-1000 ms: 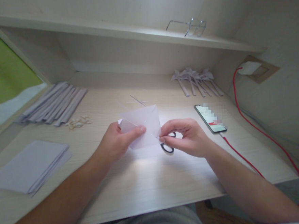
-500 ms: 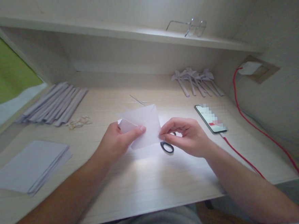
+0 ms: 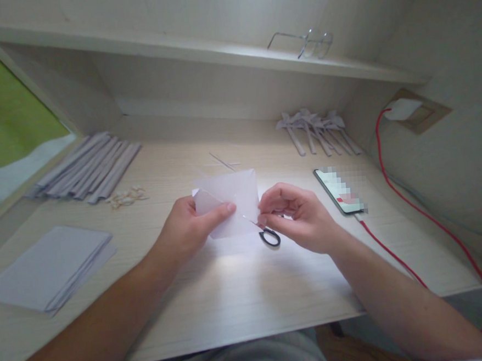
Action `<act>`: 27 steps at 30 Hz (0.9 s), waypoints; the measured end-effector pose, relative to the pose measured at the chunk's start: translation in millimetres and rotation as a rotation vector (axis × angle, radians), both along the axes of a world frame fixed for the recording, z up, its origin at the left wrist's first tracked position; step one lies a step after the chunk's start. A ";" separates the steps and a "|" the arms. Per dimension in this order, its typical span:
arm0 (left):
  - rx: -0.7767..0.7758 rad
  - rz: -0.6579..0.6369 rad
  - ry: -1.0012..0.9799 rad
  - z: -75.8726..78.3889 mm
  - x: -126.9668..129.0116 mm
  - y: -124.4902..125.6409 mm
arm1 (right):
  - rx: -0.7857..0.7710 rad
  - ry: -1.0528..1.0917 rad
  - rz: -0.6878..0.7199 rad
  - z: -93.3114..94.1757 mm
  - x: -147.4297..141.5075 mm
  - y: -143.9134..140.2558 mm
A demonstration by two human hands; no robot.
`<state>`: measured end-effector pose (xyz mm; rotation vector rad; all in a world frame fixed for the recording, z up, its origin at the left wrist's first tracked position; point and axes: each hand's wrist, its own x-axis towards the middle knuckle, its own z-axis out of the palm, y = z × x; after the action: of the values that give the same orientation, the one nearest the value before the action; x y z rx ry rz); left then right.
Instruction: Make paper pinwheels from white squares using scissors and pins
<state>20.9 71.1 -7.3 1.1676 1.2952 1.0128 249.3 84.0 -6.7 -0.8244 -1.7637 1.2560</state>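
A folded white paper (image 3: 232,200), thin and creased, is held above the middle of the desk (image 3: 232,291). The left hand (image 3: 189,228) pinches its near corner; the right hand (image 3: 295,215) grips black-handled scissors (image 3: 269,236), blades seemingly at the paper's right edge. Since the earlier frame the paper has tilted flatter.

White folded paper sheet (image 3: 232,200) upright above desk, black-handled scissors (image 3: 269,236) beside it.
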 end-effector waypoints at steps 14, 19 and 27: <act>-0.024 -0.215 0.090 -9.6 -3.4 3.7 | -0.057 0.081 -0.137 -3.5 -1.2 8.4; 0.068 -0.003 -0.283 -4.4 0.3 6.1 | -0.045 0.156 -0.304 -8.1 -6.5 8.7; 0.053 -0.058 -0.166 -16.9 9.2 1.0 | -0.100 0.243 -0.354 -14.3 -23.3 -1.6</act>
<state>30.0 72.1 -24.2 1.1292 1.1043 1.0833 226.0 82.4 -21.0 -0.9493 -1.3046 1.1578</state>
